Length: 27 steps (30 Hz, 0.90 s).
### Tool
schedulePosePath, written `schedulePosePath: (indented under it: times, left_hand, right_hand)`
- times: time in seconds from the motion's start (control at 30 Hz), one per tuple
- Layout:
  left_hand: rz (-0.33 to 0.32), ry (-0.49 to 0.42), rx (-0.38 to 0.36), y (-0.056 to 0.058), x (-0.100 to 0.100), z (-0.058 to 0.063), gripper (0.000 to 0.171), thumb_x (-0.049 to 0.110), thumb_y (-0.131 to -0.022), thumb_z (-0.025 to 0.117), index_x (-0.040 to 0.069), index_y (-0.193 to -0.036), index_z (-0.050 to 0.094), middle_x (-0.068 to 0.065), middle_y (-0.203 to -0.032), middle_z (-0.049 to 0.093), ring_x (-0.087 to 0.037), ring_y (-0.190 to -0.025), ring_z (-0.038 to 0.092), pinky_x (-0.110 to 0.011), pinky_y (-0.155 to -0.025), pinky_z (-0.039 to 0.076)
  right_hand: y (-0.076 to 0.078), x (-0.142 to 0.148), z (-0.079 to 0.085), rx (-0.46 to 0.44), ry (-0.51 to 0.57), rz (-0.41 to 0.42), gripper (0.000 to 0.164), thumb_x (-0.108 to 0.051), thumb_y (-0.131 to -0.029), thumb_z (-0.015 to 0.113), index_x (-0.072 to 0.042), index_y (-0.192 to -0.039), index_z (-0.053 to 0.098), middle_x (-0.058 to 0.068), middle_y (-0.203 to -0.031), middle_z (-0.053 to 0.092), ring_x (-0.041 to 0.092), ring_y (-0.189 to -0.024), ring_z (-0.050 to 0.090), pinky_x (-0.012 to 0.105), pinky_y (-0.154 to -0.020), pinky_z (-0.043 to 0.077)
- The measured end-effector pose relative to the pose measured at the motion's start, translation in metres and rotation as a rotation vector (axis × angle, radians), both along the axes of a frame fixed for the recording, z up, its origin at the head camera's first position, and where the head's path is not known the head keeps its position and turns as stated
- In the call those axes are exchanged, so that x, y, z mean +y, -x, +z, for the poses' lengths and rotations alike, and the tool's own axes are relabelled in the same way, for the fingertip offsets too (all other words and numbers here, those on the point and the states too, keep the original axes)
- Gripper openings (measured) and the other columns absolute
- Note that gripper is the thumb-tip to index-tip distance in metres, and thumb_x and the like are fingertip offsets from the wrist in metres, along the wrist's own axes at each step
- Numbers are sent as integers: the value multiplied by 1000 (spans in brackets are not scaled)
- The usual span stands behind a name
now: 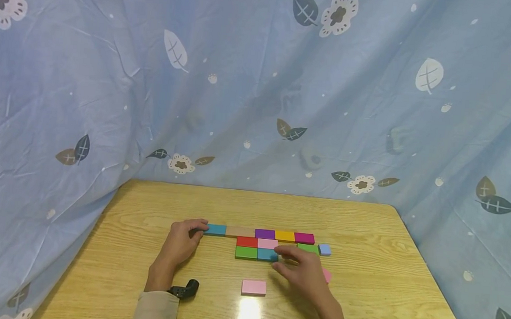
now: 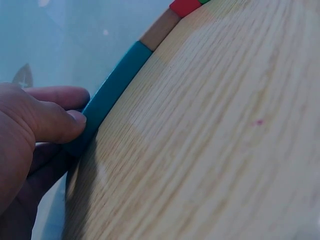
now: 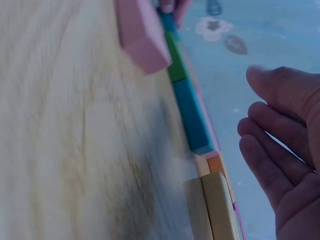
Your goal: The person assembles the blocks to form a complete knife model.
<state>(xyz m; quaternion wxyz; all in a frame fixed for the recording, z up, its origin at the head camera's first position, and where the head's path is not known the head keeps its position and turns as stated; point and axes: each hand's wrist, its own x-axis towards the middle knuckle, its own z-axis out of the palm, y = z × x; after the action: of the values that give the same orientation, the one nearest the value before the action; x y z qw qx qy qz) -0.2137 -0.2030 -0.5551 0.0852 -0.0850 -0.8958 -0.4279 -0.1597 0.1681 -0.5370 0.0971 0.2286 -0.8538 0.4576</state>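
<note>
My left hand pinches the left end of a teal block between thumb and fingers, which the left wrist view shows close up. That block ends a long row with a plain wood piece, a purple block, a yellow block and a magenta block. Under the row sit red and light pink blocks, then green and second teal blocks. My right hand hovers by the second teal block, fingers apart and holding nothing in the right wrist view.
Nearest me lies a separate pink block. Right of the group are a green block, a light blue block and a partly hidden pink block. A wooden block shows below the right hand. A patterned curtain hangs behind the table.
</note>
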Motion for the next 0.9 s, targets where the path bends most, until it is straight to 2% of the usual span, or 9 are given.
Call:
schedulePosePath:
  times: [0.13,0.23,0.4,0.63,0.9]
  left_hand:
    - [-1,13,16,-1,0,0,24,-5,-100,73,9,-117,84,-11,-138,77,-39,-138,67,-58,-120,53]
    - [5,18,21,-2,0,0,24,-5,-99,74,8,-117,84,-10,-138,77,-39,-139,66,-58,-121,52]
    - [10,15,12,-2,2,1,24,-5,-99,75,8,-118,84,-10,-138,77,-39,-140,65,-57,-123,50]
    - [12,11,13,-2,2,1,24,-5,-99,74,8,-117,84,-10,-138,77,-39,-140,66,-57,-123,51]
    - [-8,-4,15,-1,0,0,24,-5,-100,73,8,-117,84,-11,-139,77,-39,-139,66,-57,-120,54]
  right_hand:
    - [-14,6,2,-186,126,-11,38,-21,-92,91,-6,-126,80,9,-120,83,31,-113,80,35,-104,66]
    - [-22,7,1,-245,162,0,40,-23,-93,90,-6,-127,79,11,-122,82,33,-116,79,31,-107,64]
    - [-34,6,-4,-285,203,38,39,-18,-93,90,-6,-128,79,14,-124,81,32,-118,79,30,-106,64]
    - [-44,-6,-15,-299,135,70,39,-22,-93,90,-9,-128,79,5,-123,83,16,-117,78,23,-106,62]
    - [-46,-13,-22,-322,66,65,35,-20,-93,89,-17,-127,81,-7,-120,83,11,-115,78,22,-104,62]
